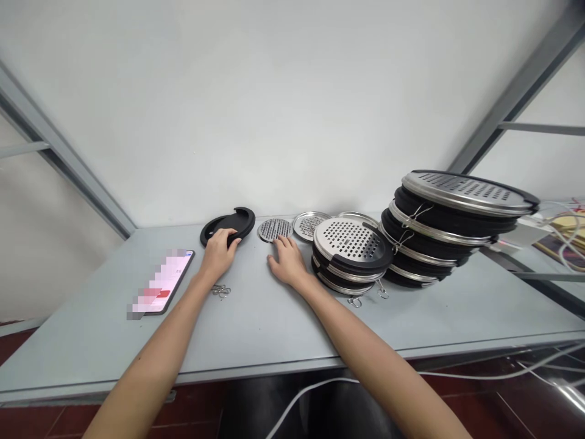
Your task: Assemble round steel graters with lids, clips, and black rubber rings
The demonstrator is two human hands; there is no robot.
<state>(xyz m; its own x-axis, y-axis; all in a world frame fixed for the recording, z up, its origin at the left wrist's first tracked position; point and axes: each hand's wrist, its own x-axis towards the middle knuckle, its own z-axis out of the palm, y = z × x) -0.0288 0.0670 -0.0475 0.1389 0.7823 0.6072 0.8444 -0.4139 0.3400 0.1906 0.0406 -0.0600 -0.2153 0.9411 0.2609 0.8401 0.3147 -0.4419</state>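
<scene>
My left hand [220,251] is closed on the near edge of round black plastic bases [237,222], which appear stacked, the upper one with a gap in its raised rim. My right hand [287,261] lies palm down with its fingers stretched out. Its fingertips reach the near edge of a round metal grater plate [274,229] lying flat; whether they press on it I cannot tell. Behind and right of that hand lies another perforated metal disc [311,225], partly overlapped by the nearer stack. Small wire clips [222,291] rest beside my left forearm.
A low stack of black-rimmed metal graters [350,250] stands right of my right hand. Farther right, a taller stack [439,238] leans, wire hooks hanging from it. A phone [167,283] lies at the left. Grey frame posts [507,91] and white cables [562,231] border the table [256,329].
</scene>
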